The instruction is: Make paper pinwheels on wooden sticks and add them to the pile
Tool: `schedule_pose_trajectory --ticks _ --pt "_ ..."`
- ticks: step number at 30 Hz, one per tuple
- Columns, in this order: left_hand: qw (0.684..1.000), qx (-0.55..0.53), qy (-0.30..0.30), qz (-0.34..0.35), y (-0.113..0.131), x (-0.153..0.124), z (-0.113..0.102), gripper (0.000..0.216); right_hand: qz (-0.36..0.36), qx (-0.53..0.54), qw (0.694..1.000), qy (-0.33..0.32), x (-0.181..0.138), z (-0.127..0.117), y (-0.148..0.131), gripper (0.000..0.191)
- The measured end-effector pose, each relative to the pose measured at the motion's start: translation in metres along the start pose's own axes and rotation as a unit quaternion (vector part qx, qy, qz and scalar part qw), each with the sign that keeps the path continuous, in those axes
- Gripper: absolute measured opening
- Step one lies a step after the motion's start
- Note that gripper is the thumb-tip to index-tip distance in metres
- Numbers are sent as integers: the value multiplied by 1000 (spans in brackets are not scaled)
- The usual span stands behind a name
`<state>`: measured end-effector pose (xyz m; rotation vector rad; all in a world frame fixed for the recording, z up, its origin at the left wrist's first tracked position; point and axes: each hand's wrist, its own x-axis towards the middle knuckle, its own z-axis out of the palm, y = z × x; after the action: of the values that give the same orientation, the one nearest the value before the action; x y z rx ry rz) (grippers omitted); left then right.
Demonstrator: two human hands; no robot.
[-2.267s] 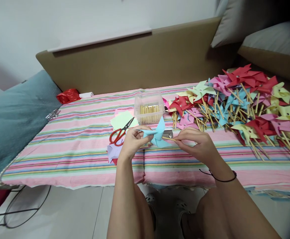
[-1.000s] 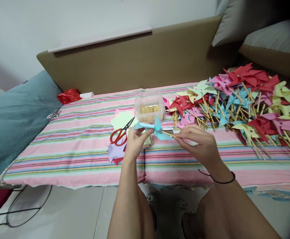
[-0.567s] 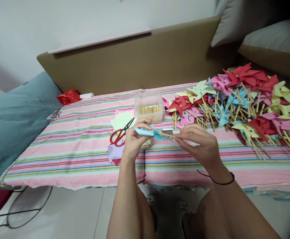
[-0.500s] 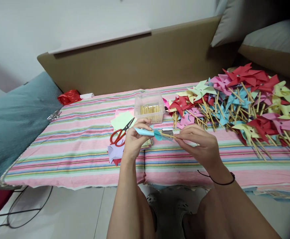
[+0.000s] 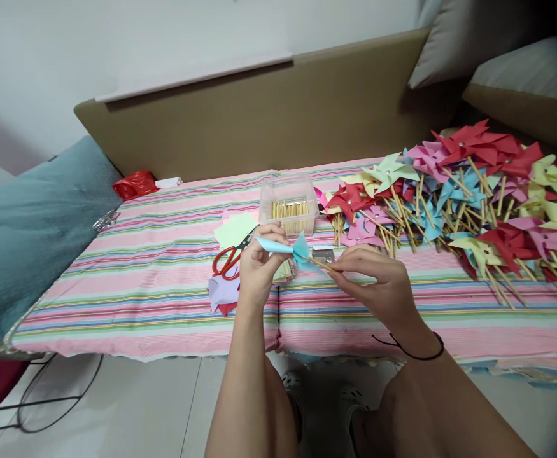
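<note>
A light blue paper pinwheel (image 5: 291,248) is held between my two hands above the striped cloth. My left hand (image 5: 258,267) is closed on the pinwheel's left blade. My right hand (image 5: 378,285) pinches the thin wooden stick (image 5: 320,263) that runs into the pinwheel's middle. Just behind the hands stands a clear plastic box (image 5: 289,207) of wooden sticks. Red-handled scissors (image 5: 231,256) lie to the left on a few coloured paper squares (image 5: 234,230).
A big heap of finished pinwheels (image 5: 464,197) in red, pink, blue and yellow fills the right of the striped mattress (image 5: 154,280). A teal cushion (image 5: 30,222) lies at left, a red bag (image 5: 133,184) at the back. A cable (image 5: 44,401) lies on the floor.
The blue pinwheel has been turned between my hands, from broadside to nearly edge-on, and now tilts a little upward. Both hands have stayed in about the same place.
</note>
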<state>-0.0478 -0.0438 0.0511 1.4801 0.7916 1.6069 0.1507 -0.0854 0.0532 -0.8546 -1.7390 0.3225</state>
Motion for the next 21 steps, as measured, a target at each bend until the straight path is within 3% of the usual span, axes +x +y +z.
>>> schedule_pose_trajectory --ticks 7,12,17,21 --pt "999 8 -13 -45 1 1 2 18 53 4 999 -10 -3 3 6 7" --pt "997 -38 4 -69 -2 2 4 48 175 64 982 12 -7 4 12 4" --pt "984 -70 43 -156 -2 2 5 45 314 138 938 48 -8 7 18 5" --pt "973 -86 80 -197 1 3 7 41 351 150 922 60 -8 8 19 7"
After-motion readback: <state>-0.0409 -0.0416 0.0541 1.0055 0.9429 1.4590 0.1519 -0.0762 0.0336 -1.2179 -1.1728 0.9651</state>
